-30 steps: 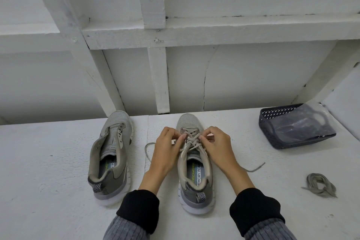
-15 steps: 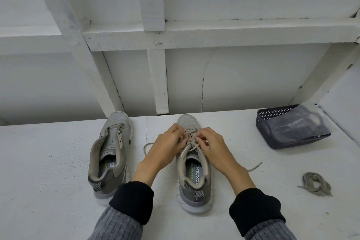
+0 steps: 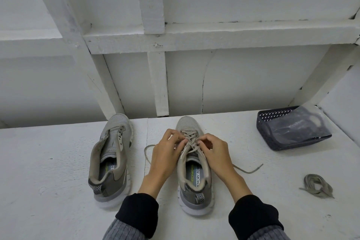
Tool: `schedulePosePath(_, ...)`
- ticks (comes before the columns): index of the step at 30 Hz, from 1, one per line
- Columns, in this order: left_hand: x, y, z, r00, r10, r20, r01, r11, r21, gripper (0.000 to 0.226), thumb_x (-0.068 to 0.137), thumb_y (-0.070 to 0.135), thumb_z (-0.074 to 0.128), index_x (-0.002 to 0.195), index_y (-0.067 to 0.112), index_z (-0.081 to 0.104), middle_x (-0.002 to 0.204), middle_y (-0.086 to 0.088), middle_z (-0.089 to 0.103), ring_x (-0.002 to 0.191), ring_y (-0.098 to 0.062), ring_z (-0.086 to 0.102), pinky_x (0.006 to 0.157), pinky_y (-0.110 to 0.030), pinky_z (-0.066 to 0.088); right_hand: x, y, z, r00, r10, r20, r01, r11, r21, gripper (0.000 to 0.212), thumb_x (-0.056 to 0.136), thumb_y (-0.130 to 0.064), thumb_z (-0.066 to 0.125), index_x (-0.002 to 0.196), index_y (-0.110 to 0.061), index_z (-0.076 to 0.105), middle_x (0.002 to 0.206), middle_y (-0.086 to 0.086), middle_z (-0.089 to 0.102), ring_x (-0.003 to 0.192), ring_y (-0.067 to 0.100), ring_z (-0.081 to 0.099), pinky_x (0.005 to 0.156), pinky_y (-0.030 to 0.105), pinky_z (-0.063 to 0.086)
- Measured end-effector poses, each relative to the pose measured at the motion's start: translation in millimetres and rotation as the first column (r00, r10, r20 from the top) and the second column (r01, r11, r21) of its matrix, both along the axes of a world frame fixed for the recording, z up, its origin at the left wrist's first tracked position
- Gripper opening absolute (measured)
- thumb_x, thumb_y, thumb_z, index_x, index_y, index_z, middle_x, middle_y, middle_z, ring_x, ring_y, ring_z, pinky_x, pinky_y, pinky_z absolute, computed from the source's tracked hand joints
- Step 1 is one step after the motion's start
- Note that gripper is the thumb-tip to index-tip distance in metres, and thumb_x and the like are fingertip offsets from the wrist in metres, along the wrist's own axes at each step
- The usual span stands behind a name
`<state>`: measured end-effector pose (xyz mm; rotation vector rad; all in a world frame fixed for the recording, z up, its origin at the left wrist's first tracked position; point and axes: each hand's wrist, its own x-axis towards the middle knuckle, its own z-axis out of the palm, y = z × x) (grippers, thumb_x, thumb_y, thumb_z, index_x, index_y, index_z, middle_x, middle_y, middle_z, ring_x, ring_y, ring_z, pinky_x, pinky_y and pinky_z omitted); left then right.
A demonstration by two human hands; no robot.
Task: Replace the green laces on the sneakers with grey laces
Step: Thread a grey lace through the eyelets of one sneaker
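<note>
Left hand (image 3: 165, 154) and right hand (image 3: 215, 152), fingers curled, pinching flat woven lace (image 3: 190, 142) on grey mesh sneaker (image 3: 193, 173).

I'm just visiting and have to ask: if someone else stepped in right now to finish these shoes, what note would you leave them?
Left hand and right hand: both have a grip on the lace over the right sneaker, pinching it at the eyelets.
That lace's loose ends trail on the table to either side.
Left sneaker: no lace in it, tongue open.
A bundled lace lies at the right; the dark basket sits beyond it.
Done: one sneaker stripped.
Left: finish the right sneaker, then lace the left one.
</note>
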<state>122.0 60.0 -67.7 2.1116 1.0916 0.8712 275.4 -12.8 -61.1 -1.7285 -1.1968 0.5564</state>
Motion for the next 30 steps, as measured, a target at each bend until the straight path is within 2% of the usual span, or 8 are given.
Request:
schedulePosePath(4, 3.9, -10.8, -1.7, 0.996, 0.086, 0.001, -0.086, 0.996, 0.022, 0.004, 0.099, 0.029, 0.052, 0.097, 0.026, 0.053, 0.106, 0.014, 0.052, 0.093, -0.003, 0.064, 0.070, -0.041, 0.055, -8.7, -3.6, -1.6, 0.971, -0.113, 0.210, 0.098, 0.992, 0.079, 0.008, 0.097, -0.016, 0.051, 0.090, -0.018, 0.054, 0.088, -0.004, 0.057, 0.078, 0.011, 0.057, 0.065, 0.025, 0.049)
schedulePosePath(7, 4.6, -12.6, -2.3, 0.994, 0.108, 0.004, -0.108, 0.994, 0.019, 0.003, 0.100, 0.028, 0.050, 0.098, 0.025, 0.051, 0.103, 0.016, 0.051, 0.091, -0.005, 0.064, 0.070, -0.041, 0.054, -12.8, -4.8, -2.5, 0.962, -0.143, 0.233, 0.118, 0.986, 0.118, 0.008, 0.098, -0.016, 0.048, 0.091, -0.017, 0.052, 0.089, -0.003, 0.054, 0.078, 0.012, 0.056, 0.064, 0.025, 0.048)
schedulePosePath(9, 3.3, -11.6, -1.7, 0.994, 0.104, 0.027, -0.104, 0.994, -0.011, 0.004, 0.099, 0.031, 0.052, 0.098, 0.027, 0.052, 0.101, 0.019, 0.052, 0.092, 0.001, 0.064, 0.071, -0.035, 0.054, -10.8, -3.5, -2.7, 0.973, -0.127, 0.193, 0.111, 0.990, 0.092, 0.008, 0.098, -0.018, 0.049, 0.090, -0.019, 0.053, 0.089, -0.005, 0.058, 0.078, 0.008, 0.057, 0.063, 0.022, 0.049)
schedulePosePath(13, -0.5, -8.2, 5.9, 0.983, 0.082, 0.166, -0.059, 0.989, -0.137, 0.011, 0.092, 0.038, 0.063, 0.086, 0.031, 0.058, 0.098, 0.017, 0.057, 0.090, 0.003, 0.065, 0.073, -0.019, 0.053, -0.2, -3.1, 1.7, 0.991, -0.124, -0.060, 0.127, 0.991, 0.049, 0.010, 0.091, -0.017, 0.063, 0.082, -0.021, 0.061, 0.083, -0.008, 0.065, 0.075, 0.002, 0.062, 0.064, 0.017, 0.049)
schedulePosePath(18, -7.7, 6.0, 9.8, 0.988, -0.120, 0.101, 0.137, 0.974, -0.182, 0.011, 0.091, 0.023, 0.066, 0.091, 0.032, 0.071, 0.102, 0.018, 0.058, 0.089, -0.002, 0.066, 0.081, -0.029, 0.057, 9.7, -6.5, 8.3, 0.989, 0.133, -0.069, -0.135, 0.991, -0.015, 0.016, 0.091, -0.012, 0.063, 0.096, -0.024, 0.072, 0.097, -0.007, 0.066, 0.090, 0.001, 0.061, 0.079, 0.015, 0.049)
schedulePosePath(23, -8.8, 11.9, 21.9, 0.973, -0.210, -0.091, 0.199, 0.973, -0.121, 0.009, 0.091, 0.026, 0.067, 0.096, 0.027, 0.074, 0.102, 0.028, 0.055, 0.083, 0.006, 0.063, 0.077, -0.012, 0.048, 7.4, -1.2, 11.9, 0.981, 0.163, 0.107, -0.160, 0.987, -0.032, 0.015, 0.091, -0.012, 0.061, 0.094, -0.022, 0.072, 0.095, -0.005, 0.062, 0.088, 0.007, 0.059, 0.077, 0.024, 0.051)
schedulePosePath(28, -8.6, 6.5, 31.6, 0.957, -0.219, -0.190, 0.201, 0.973, -0.111, 0.009, 0.097, 0.032, 0.057, 0.098, 0.025, 0.063, 0.112, 0.023, 0.050, 0.095, 0.004, 0.063, 0.076, -0.016, 0.046, 3.8, -6.0, 10.9, 0.942, 0.174, 0.287, -0.178, 0.984, -0.014, 0.013, 0.098, -0.018, 0.050, 0.099, -0.021, 0.062, 0.104, -0.011, 0.050, 0.088, 0.006, 0.056, 0.078, 0.028, 0.051)
schedulePosePath(30, -7.7, 1.9, 31.1, 0.958, -0.179, -0.225, 0.168, 0.983, -0.067, 0.011, 0.100, 0.033, 0.050, 0.102, 0.024, 0.057, 0.117, 0.021, 0.046, 0.095, 0.002, 0.064, 0.078, -0.028, 0.048, 1.7, -10.0, 13.0, 0.908, 0.134, 0.397, -0.153, 0.988, 0.017, 0.013, 0.100, -0.021, 0.045, 0.102, -0.018, 0.057, 0.109, -0.010, 0.046, 0.083, 0.008, 0.055, 0.070, 0.023, 0.050)
